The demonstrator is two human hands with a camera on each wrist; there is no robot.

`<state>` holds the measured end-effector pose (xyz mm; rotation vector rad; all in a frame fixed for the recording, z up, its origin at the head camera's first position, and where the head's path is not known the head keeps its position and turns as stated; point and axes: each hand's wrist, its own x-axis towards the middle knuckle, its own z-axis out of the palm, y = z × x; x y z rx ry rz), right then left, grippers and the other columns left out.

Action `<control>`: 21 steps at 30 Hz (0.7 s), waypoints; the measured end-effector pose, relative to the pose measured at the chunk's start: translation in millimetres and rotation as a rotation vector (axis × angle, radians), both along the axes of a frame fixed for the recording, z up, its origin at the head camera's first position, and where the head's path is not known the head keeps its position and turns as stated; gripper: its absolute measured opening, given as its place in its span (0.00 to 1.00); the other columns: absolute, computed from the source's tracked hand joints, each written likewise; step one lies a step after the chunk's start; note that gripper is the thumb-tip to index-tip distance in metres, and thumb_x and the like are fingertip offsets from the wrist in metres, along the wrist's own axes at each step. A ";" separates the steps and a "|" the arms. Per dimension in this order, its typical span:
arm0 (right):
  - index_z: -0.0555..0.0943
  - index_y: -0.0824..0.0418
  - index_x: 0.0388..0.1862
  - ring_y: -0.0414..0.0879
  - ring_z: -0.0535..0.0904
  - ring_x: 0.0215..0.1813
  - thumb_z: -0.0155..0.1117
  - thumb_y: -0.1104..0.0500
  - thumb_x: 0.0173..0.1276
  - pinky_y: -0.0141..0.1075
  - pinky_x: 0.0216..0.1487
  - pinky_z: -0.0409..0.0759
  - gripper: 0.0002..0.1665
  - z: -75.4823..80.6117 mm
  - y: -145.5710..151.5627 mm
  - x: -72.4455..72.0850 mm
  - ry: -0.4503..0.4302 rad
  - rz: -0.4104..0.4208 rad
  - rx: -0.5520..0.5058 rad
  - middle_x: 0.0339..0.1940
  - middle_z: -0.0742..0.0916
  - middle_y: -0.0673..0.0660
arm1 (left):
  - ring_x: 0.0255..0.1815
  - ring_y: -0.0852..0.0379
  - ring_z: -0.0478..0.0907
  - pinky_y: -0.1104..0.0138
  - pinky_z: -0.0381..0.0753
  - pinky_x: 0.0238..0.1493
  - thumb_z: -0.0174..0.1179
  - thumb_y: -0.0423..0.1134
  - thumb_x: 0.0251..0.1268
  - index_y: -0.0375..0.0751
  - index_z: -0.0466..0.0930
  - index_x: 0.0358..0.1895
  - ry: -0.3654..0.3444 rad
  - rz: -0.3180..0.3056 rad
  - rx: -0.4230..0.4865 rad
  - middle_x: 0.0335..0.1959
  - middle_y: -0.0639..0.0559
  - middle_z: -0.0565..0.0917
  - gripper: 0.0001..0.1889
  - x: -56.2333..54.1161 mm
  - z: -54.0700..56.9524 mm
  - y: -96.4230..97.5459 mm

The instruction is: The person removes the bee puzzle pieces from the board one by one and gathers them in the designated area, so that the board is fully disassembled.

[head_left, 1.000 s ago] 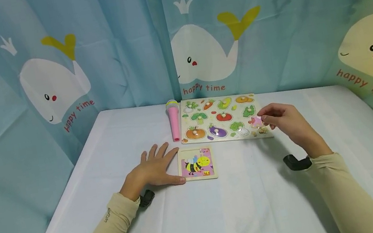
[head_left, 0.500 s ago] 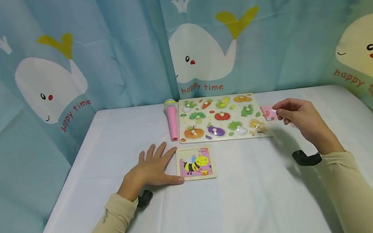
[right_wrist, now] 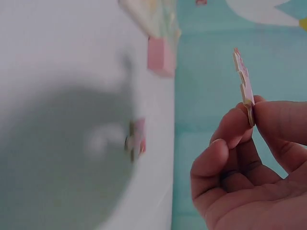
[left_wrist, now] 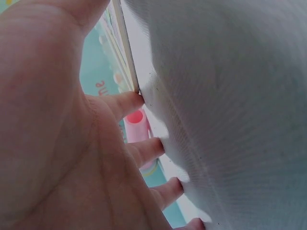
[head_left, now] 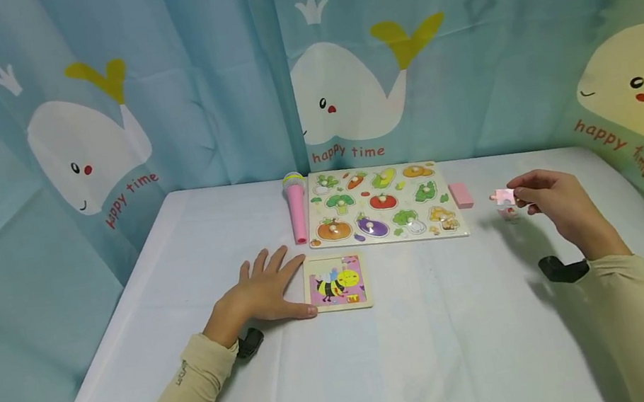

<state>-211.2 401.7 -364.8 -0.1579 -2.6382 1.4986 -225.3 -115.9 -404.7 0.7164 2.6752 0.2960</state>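
My right hand (head_left: 562, 205) pinches a pink jigsaw piece (head_left: 504, 197) between thumb and fingers, above the right side of the table. The right wrist view shows this piece (right_wrist: 245, 84) edge-on. Below it, a second jigsaw piece (head_left: 508, 215) lies on the cloth. Spread flat with straight fingers, my left hand (head_left: 261, 294) has its thumb and index finger at the left edge of a small wooden-framed bee puzzle (head_left: 339, 283). A gap shows in the bee puzzle's upper left. The left wrist view has the fingers (left_wrist: 146, 151) touching the tabletop.
Behind the bee puzzle lies a vegetable knob board (head_left: 386, 218), with a pink toy microphone (head_left: 297, 212) along its left side. A pink block (head_left: 460, 196) sits by the board's right edge. A whale-print curtain (head_left: 240, 100) borders the white-clothed table (head_left: 422, 363).
My right hand has carried the jigsaw piece rightward from over the vegetable board, past the pink block, to above the loose piece. The left hand stays at the bee puzzle.
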 end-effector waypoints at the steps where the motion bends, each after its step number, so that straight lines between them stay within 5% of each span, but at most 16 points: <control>1: 0.75 0.78 0.65 0.36 0.80 0.41 0.55 0.60 0.86 0.27 0.42 0.81 0.22 -0.4 2.8 0.0 -0.004 0.002 0.014 0.38 0.84 0.37 | 0.86 0.28 0.37 0.29 0.39 0.78 0.69 0.71 0.64 0.49 0.51 0.89 0.000 0.000 -0.002 0.89 0.38 0.44 0.58 0.1 0.0 0.0; 13: 0.82 0.71 0.56 0.35 0.80 0.37 0.53 0.63 0.85 0.28 0.40 0.82 0.14 -3.9 31.0 -3.2 -0.076 -0.044 -0.001 0.33 0.85 0.35 | 0.86 0.28 0.37 0.29 0.38 0.78 0.69 0.70 0.63 0.48 0.51 0.89 -0.013 -0.005 0.012 0.89 0.38 0.44 0.58 0.1 -1.4 1.3; 21: 0.78 0.75 0.61 0.40 0.79 0.38 0.51 0.62 0.85 0.29 0.40 0.83 0.18 -4.7 46.6 -6.8 -0.135 -0.069 0.027 0.34 0.84 0.41 | 0.86 0.28 0.37 0.29 0.39 0.78 0.69 0.70 0.64 0.49 0.51 0.89 -0.013 -0.003 0.011 0.89 0.38 0.44 0.57 0.4 -0.4 1.4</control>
